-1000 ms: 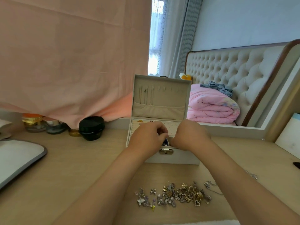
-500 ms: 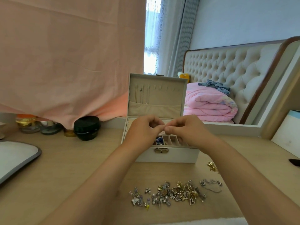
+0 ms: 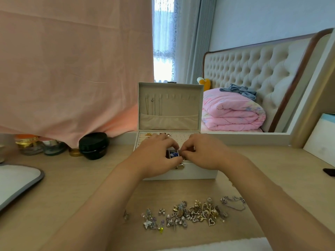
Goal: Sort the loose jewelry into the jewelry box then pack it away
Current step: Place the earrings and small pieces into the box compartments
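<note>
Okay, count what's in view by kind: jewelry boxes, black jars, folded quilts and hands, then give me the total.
White open jewelry box: 1
Black round lidded jar: 1
Folded pink quilt: 1
Bare hands: 2, left hand and right hand
Total: 5

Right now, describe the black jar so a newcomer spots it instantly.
Find the open white jewelry box on the desk. Left of it, jars line up under the pink cloth. The black jar stands nearest the box, the only all-dark one.
</note>
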{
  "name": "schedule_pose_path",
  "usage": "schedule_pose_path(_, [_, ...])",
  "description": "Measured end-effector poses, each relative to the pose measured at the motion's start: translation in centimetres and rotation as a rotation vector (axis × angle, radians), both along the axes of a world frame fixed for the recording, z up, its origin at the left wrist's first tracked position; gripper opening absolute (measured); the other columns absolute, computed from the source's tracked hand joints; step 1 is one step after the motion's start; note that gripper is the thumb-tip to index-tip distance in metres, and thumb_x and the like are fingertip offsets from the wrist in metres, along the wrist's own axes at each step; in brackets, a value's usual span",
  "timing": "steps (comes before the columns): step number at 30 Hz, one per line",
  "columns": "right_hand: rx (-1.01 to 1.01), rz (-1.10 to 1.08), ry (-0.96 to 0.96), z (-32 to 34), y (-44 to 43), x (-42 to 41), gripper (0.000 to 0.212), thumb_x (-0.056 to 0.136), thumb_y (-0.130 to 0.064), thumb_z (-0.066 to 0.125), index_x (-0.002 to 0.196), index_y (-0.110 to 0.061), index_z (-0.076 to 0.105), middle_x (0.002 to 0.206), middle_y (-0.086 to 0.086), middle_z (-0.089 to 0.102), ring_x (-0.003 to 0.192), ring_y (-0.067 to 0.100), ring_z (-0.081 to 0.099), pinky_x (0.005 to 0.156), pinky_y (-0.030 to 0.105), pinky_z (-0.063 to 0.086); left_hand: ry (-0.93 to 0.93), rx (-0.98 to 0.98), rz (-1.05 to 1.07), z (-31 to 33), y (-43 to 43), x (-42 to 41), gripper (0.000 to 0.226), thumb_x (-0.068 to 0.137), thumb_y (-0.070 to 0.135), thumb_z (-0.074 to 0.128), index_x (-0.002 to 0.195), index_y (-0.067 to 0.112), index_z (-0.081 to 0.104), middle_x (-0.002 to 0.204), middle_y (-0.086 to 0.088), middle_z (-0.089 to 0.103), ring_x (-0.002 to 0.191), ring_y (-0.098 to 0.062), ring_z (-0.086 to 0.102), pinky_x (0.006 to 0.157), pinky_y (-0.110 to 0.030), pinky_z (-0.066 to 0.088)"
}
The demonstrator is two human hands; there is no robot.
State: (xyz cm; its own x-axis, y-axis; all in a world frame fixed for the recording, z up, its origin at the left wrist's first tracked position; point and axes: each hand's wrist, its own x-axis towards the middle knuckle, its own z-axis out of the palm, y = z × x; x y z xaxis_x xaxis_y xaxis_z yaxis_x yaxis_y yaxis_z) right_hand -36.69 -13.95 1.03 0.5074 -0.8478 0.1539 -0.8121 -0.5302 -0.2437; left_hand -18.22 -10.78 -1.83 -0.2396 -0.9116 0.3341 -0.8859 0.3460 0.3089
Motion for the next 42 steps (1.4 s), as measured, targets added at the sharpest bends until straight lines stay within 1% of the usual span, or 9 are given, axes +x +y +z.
schedule_pose_path(5, [0.036,0.010,0.008,0.4,0.3,0.0,0.027,0.089,-0.026,0.054,0.095,-0.039,0.077,0.090,-0.019,0.062,0.091,0.009,0.061,0.083,0.032,0.052,-0.020,0.037,-0.008,0.1,0.0,0.2,0.045,0.087,0.058,0.060,0.126,0.035,0.059,0.124,0.010,0.053,0.117,-0.012,0.040,0.102,-0.034,0.035])
schedule_pose_path(13, [0.005,0.027,-0.015,0.5,0.5,0.0,0.026,0.090,-0.026,0.056,0.096,-0.039,0.077,0.086,-0.021,0.058,0.090,0.007,0.059,0.072,0.021,0.045,-0.027,0.048,-0.009,0.2,0.1,0.2,0.047,0.088,0.057,0.060,0.129,0.034,0.058,0.125,0.009,0.054,0.118,-0.012,0.042,0.101,-0.034,0.037])
schedule_pose_path(17, [-0.048,0.044,-0.077,1.2,1.5,0.2,0.023,0.090,-0.028,0.055,0.089,-0.040,0.075,0.101,-0.015,0.062,0.096,0.009,0.059,0.084,0.033,0.050,0.009,-0.031,0.018,1.3,1.1,0.2,0.040,0.090,0.049,0.061,0.127,0.032,0.059,0.124,0.010,0.057,0.121,-0.012,0.046,0.103,-0.033,0.039])
schedule_pose_path(23, [0.010,0.134,-0.090,1.8,5.0,1.5,0.019,0.091,-0.027,0.057,0.091,-0.037,0.074,0.089,-0.019,0.064,0.085,0.002,0.058,0.077,0.022,0.047,0.030,-0.056,0.014,3.4,5.5,2.3,0.009,0.091,0.036,0.065,0.099,0.032,0.066,0.096,0.015,0.059,0.085,-0.002,0.053,0.080,-0.028,0.050])
schedule_pose_path(26, [0.106,0.221,-0.081,1.4,7.3,2.5,0.016,0.091,-0.029,0.061,0.097,-0.036,0.075,0.094,-0.015,0.068,0.087,0.002,0.061,0.080,0.020,0.049,0.032,0.024,0.001,3.0,8.5,3.6,0.003,0.092,0.036,0.064,0.094,0.035,0.063,0.088,0.016,0.061,0.079,-0.001,0.056,0.073,-0.026,0.051])
schedule_pose_path(32, [0.329,0.365,-0.038,-0.2,10.4,3.9,0.014,0.089,-0.022,0.069,0.097,-0.031,0.076,0.087,-0.015,0.067,0.063,-0.012,0.056,0.057,0.003,0.039,0.010,0.165,-0.002,0.9,12.7,5.1,0.007,0.092,0.035,0.063,0.096,0.040,0.064,0.094,0.020,0.060,0.088,-0.001,0.056,0.079,-0.026,0.052])
schedule_pose_path(36, [0.354,0.359,-0.019,-0.8,10.9,4.0,0.009,0.089,-0.025,0.071,0.091,-0.032,0.076,0.082,-0.016,0.070,0.066,-0.009,0.059,0.060,0.006,0.040,0.030,0.126,-0.019,-1.4,13.7,5.3,0.009,0.092,0.035,0.064,0.093,0.043,0.064,0.099,0.023,0.055,0.098,0.002,0.050,0.087,-0.025,0.048])
schedule_pose_path(39, [0.310,0.316,0.005,-1.1,10.7,3.9,0.009,0.088,-0.027,0.070,0.090,-0.033,0.076,0.086,-0.016,0.072,0.078,-0.002,0.063,0.066,0.010,0.044,0.058,0.068,-0.060,-2.7,13.9,5.7,0.005,0.088,0.048,0.060,0.092,0.046,0.062,0.100,0.025,0.054,0.102,0.002,0.049,0.088,-0.026,0.046])
schedule_pose_path(42, [0.263,0.281,0.029,-1.4,10.3,3.6,0.010,0.089,-0.025,0.067,0.091,-0.032,0.074,0.087,-0.014,0.072,0.080,-0.001,0.063,0.067,0.012,0.045,0.092,0.039,-0.084,-3.4,13.8,6.1,0.022,0.084,0.063,0.055,0.097,0.047,0.063,0.103,0.027,0.054,0.105,0.002,0.049,0.087,-0.024,0.046])
